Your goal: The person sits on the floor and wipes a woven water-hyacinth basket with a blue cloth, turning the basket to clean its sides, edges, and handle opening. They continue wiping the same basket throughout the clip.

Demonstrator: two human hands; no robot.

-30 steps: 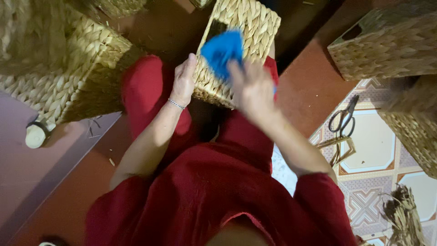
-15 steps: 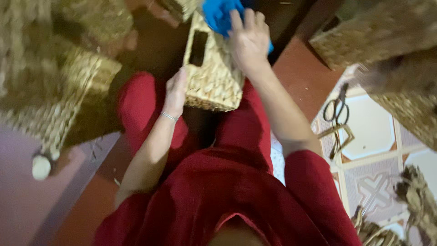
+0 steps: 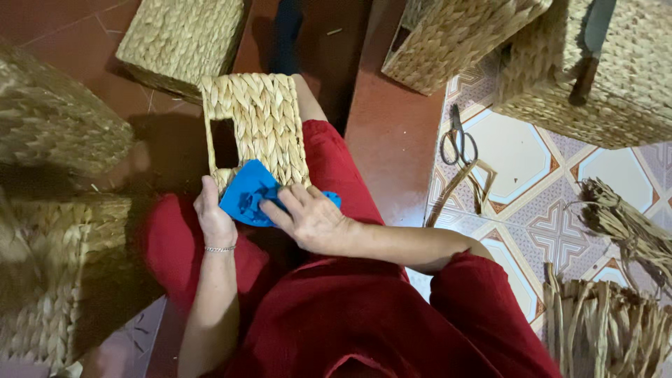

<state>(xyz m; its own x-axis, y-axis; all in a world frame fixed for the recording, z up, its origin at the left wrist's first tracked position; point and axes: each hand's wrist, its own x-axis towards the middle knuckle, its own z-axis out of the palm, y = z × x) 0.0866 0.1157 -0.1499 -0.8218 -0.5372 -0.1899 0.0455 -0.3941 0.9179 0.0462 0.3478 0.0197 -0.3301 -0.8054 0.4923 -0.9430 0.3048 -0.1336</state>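
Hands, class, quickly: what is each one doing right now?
Left hand: closed on the near end of the woven basket.
Right hand: pressing the blue cloth against the basket.

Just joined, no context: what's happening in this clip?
A seated person in red holds a woven basket on their lap. The left hand steadies its near end, and the right hand presses a blue cloth against it. More baskets stand around on the floor. Scissors and loose straw strands lie on the tiles to the person's right.
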